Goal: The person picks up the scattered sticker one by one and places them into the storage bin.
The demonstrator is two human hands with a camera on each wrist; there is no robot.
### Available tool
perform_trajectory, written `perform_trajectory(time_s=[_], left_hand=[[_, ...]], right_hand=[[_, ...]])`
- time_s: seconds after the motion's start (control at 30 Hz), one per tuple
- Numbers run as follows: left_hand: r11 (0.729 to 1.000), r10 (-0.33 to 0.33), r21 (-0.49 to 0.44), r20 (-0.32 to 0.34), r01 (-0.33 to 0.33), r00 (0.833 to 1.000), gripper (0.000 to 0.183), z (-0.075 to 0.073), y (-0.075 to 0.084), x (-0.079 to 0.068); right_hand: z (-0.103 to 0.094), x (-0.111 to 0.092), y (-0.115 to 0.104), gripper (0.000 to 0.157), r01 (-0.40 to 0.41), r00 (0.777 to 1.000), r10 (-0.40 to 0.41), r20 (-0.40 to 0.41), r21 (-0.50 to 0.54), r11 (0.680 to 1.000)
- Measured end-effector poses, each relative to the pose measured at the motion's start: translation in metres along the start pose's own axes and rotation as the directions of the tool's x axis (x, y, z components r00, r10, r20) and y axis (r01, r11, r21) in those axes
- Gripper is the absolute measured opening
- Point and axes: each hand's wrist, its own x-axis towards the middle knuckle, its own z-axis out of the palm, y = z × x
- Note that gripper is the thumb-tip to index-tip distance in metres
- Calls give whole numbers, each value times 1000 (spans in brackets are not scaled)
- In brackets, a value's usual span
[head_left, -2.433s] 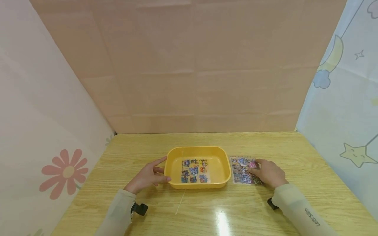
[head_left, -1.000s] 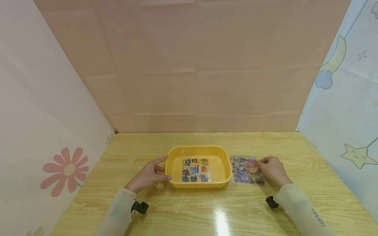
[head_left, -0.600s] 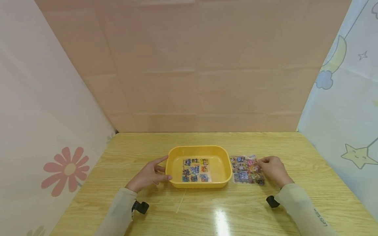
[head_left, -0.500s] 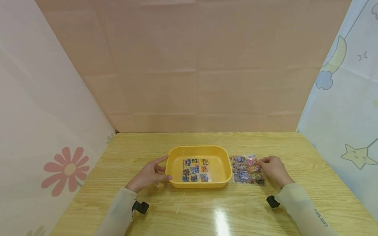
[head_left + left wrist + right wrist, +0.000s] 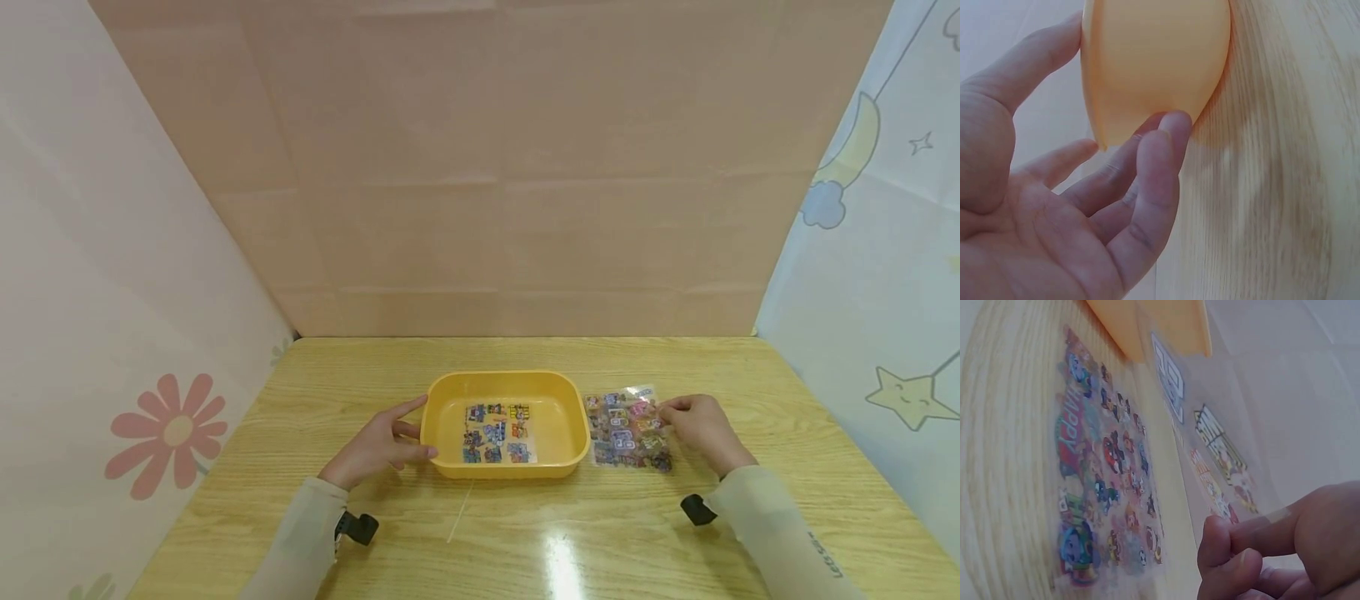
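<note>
Head view: wooden tabletop (image 5: 352, 360) carries a yellow tray (image 5: 502, 472). Left hand (image 5: 381, 450) touches the tray's left end, fingers loose, no real grip. Right hand (image 5: 701, 427), right of the tray, pinches a clear sticker sheet (image 5: 1219, 444) by its edge; right wrist view has it tilted up beside a lower sheet (image 5: 1113, 481) lying flat just right of the tray. Printed sheet (image 5: 495, 433) flat inside the tray. Likely risks: sheets clinging could drag the lower one along; edge-only pinch could let floppy film slip; far edge could snag the tray's side; a left-hand nudge could shift the tray.
</note>
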Motion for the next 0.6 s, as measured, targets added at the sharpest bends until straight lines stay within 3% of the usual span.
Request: perform_trajectory(time_s=[0.6], left_hand=[[1000,-11,23,-18,12,1000,91,0,2,-1]], right_hand=[[-14,-4,-5,44,18,1000,-18,8,73,997]])
